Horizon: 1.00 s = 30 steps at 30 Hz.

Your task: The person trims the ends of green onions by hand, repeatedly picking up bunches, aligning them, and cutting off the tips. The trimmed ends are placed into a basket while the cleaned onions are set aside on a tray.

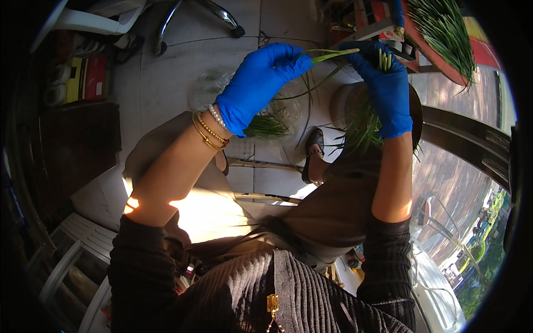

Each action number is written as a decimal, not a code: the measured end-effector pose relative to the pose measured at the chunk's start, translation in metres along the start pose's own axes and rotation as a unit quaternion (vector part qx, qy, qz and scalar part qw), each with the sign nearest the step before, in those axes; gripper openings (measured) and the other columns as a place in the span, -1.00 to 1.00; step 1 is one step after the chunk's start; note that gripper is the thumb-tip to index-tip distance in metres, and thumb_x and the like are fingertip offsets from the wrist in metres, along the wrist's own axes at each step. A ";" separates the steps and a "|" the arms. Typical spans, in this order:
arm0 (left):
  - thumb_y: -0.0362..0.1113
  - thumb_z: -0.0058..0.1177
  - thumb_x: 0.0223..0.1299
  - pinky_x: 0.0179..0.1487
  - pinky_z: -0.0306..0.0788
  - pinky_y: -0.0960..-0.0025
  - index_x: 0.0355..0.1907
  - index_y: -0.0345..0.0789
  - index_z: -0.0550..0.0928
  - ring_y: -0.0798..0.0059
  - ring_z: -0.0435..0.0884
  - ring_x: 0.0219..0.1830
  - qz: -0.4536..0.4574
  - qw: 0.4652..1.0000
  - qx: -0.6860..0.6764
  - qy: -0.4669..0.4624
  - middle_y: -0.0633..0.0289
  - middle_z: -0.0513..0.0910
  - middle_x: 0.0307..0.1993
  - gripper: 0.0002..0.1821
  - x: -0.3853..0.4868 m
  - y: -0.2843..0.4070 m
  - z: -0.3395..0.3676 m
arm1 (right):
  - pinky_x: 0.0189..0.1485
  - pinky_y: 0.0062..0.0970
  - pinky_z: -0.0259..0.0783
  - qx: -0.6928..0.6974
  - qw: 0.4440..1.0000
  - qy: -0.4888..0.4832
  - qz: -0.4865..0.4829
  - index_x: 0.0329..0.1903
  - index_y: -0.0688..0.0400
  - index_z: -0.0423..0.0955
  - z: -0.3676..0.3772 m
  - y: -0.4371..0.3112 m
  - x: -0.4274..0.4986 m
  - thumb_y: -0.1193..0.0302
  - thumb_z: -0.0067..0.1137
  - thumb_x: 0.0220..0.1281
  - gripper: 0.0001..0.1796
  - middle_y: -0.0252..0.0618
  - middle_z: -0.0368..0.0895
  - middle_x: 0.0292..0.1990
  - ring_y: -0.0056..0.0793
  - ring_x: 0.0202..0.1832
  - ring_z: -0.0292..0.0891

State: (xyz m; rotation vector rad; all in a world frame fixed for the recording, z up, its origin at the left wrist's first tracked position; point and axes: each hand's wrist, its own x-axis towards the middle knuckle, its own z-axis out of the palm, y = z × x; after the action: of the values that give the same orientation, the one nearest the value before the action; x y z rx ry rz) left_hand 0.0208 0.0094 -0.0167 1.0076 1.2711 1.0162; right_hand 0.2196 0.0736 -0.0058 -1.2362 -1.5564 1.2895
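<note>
My left hand, in a blue glove, pinches a few long green leafy stalks whose pale ends point to the right. My right hand, gloved too, is closed around a bunch of green stalks; their cut ends stick up by the fingers and their leaves hang below the palm. Between and below the hands, more green leaves lie in a clear plastic bag on the floor. A large pile of long green leaves rests on a red surface at the upper right.
A round container stands under my right forearm. At the top are a chair's chrome legs. Boxes and a dark wooden piece are at the left, above a white plastic chair. A metal door track crosses the right side.
</note>
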 end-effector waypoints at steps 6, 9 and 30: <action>-0.06 0.10 0.09 -0.13 0.34 0.49 -0.24 -0.33 0.61 0.57 0.50 -0.27 -0.040 0.999 0.033 -0.016 0.27 0.60 -0.39 -0.64 0.001 0.003 -0.009 | -0.16 -0.66 0.33 -0.039 0.999 0.029 0.001 -0.23 0.16 0.57 -0.010 -0.003 0.005 0.48 0.15 0.09 -0.85 -0.45 0.58 -0.36 -0.71 -0.31 0.42; 0.03 0.05 0.10 -0.29 0.24 0.60 -0.26 -0.28 0.61 0.70 0.39 -0.38 -0.058 0.997 0.048 -0.031 0.39 0.53 -0.45 -0.61 0.000 0.000 -0.014 | -0.18 -0.67 0.32 -0.052 0.996 0.067 -0.005 -0.22 0.16 0.56 -0.017 -0.001 0.009 0.46 0.17 0.09 -0.83 -0.46 0.57 -0.36 -0.73 -0.31 0.41; -0.24 0.16 0.05 -0.02 0.34 0.47 -0.21 -0.30 0.59 0.55 0.53 -0.21 0.174 0.975 0.136 0.025 0.31 0.59 -0.31 -0.74 0.009 -0.012 0.004 | -0.18 -0.62 0.37 0.011 0.998 -0.046 0.036 -0.27 0.21 0.55 0.012 -0.018 -0.003 0.48 0.21 0.04 -0.84 -0.32 0.62 -0.38 -0.64 -0.34 0.47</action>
State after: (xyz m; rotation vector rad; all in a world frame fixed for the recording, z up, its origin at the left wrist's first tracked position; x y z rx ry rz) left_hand 0.0255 0.0149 -0.0299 1.4617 1.3277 1.1566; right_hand 0.2049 0.0673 0.0096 -1.2436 -1.5697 1.4234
